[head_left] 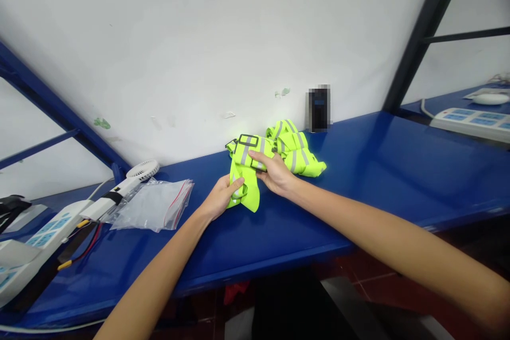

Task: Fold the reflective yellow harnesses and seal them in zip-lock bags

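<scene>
In the head view, a neon-yellow reflective safety vest (241, 157) with grey stripes is bunched over the table. A black-edged rectangle shows on its folded upper part. My left hand (221, 195) is closed on a hanging lower flap, thumb on top. My right hand (275, 174) grips the folded part from the right, thumb above and fingers partly hidden beneath. More yellow striped fabric (297, 153) lies crumpled against the wall side, just beyond my right hand. I cannot tell whether it joins the held piece.
Clear zip bags (153, 204) lie left of my left hand, beside a small white fan (142, 170) and white power strips (51, 231). A dark pixelated object (319, 109) stands by the wall. Metal frame posts (414, 32) flank the blue table (382, 170).
</scene>
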`<state>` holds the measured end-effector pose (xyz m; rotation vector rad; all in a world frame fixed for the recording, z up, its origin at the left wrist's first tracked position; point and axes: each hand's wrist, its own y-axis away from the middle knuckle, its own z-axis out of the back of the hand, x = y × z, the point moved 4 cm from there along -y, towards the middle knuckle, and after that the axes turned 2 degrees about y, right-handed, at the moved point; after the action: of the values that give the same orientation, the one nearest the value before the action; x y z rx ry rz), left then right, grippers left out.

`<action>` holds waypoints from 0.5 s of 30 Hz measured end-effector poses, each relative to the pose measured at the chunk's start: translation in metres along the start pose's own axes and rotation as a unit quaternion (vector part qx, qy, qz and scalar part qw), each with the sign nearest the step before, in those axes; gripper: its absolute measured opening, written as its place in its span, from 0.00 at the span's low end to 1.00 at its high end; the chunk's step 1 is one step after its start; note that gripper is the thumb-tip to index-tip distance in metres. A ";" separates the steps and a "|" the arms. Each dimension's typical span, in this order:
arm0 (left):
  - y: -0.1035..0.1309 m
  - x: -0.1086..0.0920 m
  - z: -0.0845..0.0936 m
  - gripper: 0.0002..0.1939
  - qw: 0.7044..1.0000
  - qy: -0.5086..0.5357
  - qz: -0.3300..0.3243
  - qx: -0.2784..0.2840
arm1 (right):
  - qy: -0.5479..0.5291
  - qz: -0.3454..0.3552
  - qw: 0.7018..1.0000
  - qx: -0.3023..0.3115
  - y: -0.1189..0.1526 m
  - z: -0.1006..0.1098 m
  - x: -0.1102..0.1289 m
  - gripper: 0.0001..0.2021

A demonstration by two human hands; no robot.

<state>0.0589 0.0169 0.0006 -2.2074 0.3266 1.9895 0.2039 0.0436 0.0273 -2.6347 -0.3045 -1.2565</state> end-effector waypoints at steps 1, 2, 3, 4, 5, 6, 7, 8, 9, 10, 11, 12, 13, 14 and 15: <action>0.000 -0.001 -0.001 0.21 1.000 -0.003 0.004 0.006 | -0.001 0.000 1.000 -0.002 0.000 0.000 0.000 0.15; 0.001 -0.002 -0.002 0.21 1.000 -0.006 0.011 0.012 | -0.001 0.001 1.000 -0.003 0.000 0.000 0.001 0.15; 0.001 -0.003 -0.003 0.22 1.000 -0.007 0.020 0.017 | 0.000 0.000 1.000 -0.002 0.000 -0.001 0.002 0.15; 0.001 -0.004 -0.003 0.22 0.999 -0.008 0.032 0.021 | 0.000 -0.002 1.000 -0.001 0.000 -0.001 0.002 0.14; 0.002 -0.004 -0.003 0.22 0.999 -0.007 0.043 0.023 | -0.002 -0.006 1.000 0.000 0.000 -0.002 0.002 0.14; 0.002 -0.003 -0.002 0.23 0.998 -0.004 0.052 0.021 | -0.008 -0.011 1.000 0.002 0.000 -0.003 0.003 0.13; 0.001 -0.002 -0.001 0.24 0.998 -0.001 0.055 0.014 | -0.015 -0.015 1.000 0.006 0.000 -0.003 0.003 0.13; 0.001 -0.001 0.000 0.25 0.999 0.001 0.049 0.004 | -0.023 -0.020 0.999 0.012 -0.001 -0.004 0.003 0.12; 0.000 0.000 0.002 0.26 0.999 -0.004 0.032 -0.010 | -0.032 -0.023 0.999 0.018 -0.001 -0.005 0.003 0.11; -0.001 0.000 0.004 0.26 0.999 -0.020 0.002 -0.027 | -0.039 -0.027 0.999 0.022 -0.001 -0.006 0.003 0.11; -0.002 0.000 0.004 0.25 0.997 -0.045 -0.036 -0.043 | -0.046 -0.030 0.998 0.022 -0.001 -0.006 0.004 0.10; -0.002 -0.001 0.005 0.23 0.993 -0.075 -0.079 -0.055 | -0.052 -0.033 0.998 0.019 -0.001 -0.007 0.004 0.09; -0.002 -0.003 0.004 0.21 0.985 -0.101 -0.122 -0.063 | -0.058 -0.036 0.998 0.013 0.000 -0.008 0.005 0.09; -0.001 -0.004 0.003 0.20 0.979 -0.120 -0.153 -0.063 | -0.065 -0.038 0.997 0.006 0.001 -0.008 0.005 0.08; 0.000 -0.004 0.001 0.19 0.975 -0.131 -0.168 -0.059 | -0.070 -0.039 0.997 -0.001 0.001 -0.009 0.006 0.08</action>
<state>0.0575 0.0179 0.0045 -1.8726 -0.1905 2.1104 0.2017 0.0405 0.0372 -2.7432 -0.4332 -1.0973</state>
